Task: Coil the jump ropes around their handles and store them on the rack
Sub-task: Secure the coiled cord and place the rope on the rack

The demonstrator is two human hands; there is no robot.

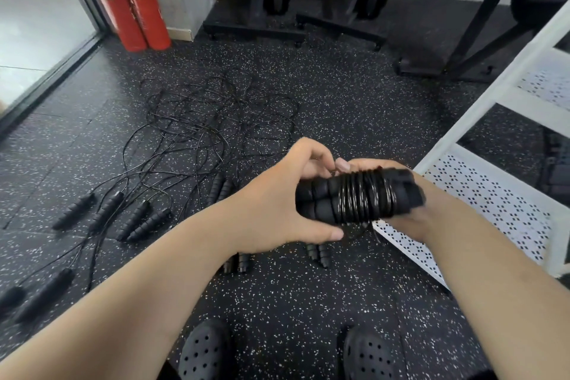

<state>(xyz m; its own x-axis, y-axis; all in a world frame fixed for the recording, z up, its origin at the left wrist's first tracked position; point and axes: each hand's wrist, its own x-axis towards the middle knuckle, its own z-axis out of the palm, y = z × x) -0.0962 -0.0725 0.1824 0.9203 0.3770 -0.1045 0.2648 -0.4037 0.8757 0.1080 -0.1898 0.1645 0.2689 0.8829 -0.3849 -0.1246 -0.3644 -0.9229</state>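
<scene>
Both grips grasp the coiled rope [357, 197]: left hand [277, 194] clasps its left end, right hand [410, 225] cups underneath, over the rack [481, 194] corner. Loose ropes [200, 120] lie far left.

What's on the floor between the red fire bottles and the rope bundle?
A tangle of loose jump ropes, beyond the rope bundle, in the head view.

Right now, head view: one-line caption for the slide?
Left hand and right hand grip paired handles wound with rope; loose ropes tangle on the floor, white rack at right.
</scene>
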